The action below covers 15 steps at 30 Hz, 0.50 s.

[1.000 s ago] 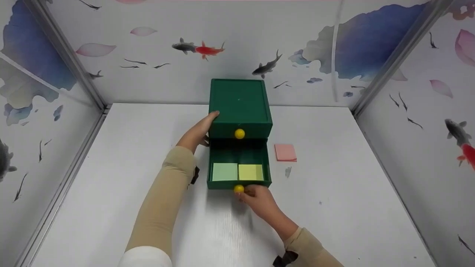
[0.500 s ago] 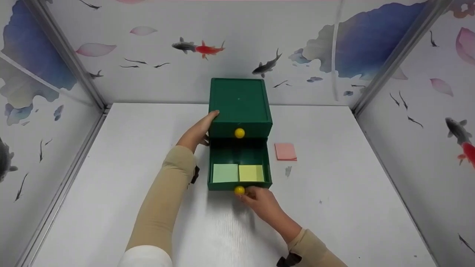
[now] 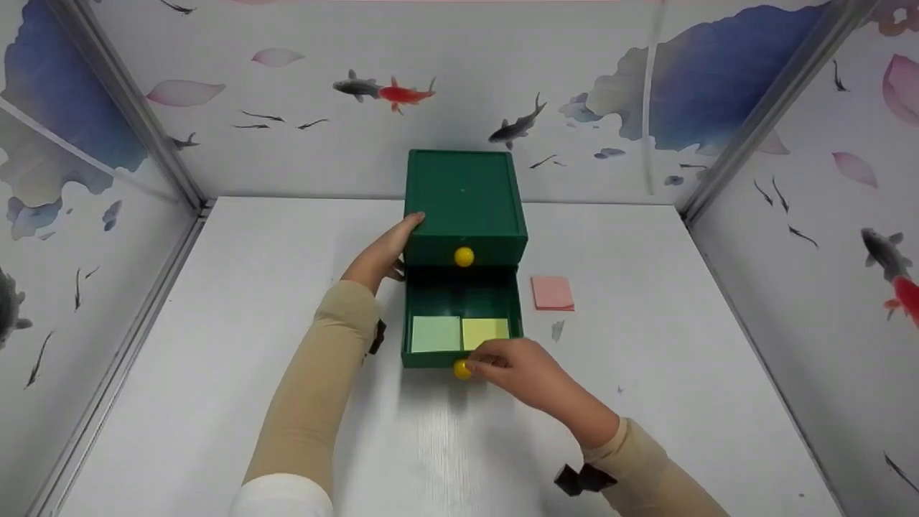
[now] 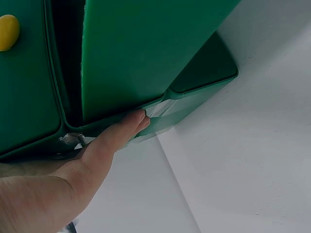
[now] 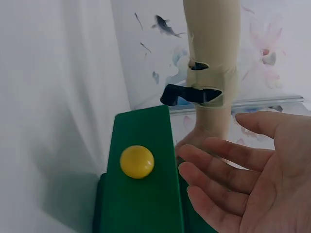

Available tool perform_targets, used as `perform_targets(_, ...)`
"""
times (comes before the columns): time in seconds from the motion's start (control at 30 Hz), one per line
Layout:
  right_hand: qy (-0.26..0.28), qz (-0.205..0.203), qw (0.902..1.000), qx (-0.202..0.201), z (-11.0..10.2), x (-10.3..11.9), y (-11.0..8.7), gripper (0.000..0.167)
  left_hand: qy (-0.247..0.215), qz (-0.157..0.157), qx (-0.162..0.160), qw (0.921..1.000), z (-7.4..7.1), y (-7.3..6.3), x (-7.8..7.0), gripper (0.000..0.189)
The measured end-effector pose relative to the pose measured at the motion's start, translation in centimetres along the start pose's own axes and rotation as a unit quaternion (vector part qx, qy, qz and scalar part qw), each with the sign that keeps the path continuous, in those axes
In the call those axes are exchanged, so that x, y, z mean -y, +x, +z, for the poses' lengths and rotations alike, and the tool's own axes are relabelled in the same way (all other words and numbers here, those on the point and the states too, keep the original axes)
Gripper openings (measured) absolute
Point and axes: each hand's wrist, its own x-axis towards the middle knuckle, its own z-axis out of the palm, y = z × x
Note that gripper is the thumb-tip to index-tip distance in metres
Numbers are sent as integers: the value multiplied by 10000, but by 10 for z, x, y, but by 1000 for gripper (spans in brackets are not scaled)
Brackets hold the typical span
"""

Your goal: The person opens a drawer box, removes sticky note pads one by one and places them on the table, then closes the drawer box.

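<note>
On table (image 3: 682, 359), far ctr, head view: green 2-drawer cabinet (image 3: 463, 190), btm drawer (image 3: 463, 294) out nearside w/ green sticky-pad (image 3: 436, 334) L, yellow sticky-pad (image 3: 484, 332) R; pink sticky-pad (image 3: 552, 293) R of cabinet. R hand (image 3: 524, 368) by btm yellow knob (image 3: 460, 370). L wrist view: L hand (image 4: 80, 177) laid along cabinet's L side, fingers extended. R wrist view: R hand's fingers relaxed, spread, empty, apart from knob.

White bench (image 3: 646, 309) backed and flanked by pale walls (image 3: 459, 43), printed with fish (image 3: 404, 94), pink petals (image 3: 185, 93), blue blotches (image 3: 725, 79); corners edged by grey strips (image 3: 129, 108).
</note>
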Motion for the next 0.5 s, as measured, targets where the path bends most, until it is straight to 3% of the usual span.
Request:
perform_targets(0.23, 163, 103, 9998, -59, -29, 9, 27, 27, 33, 0, 9, 10000, 0, -3, -1, 90)
perform_targets(0.5, 99, 424, 9956, 826, -43, 17, 72, 30, 50, -52, -12, 10000, -1, -4, -1, 89)
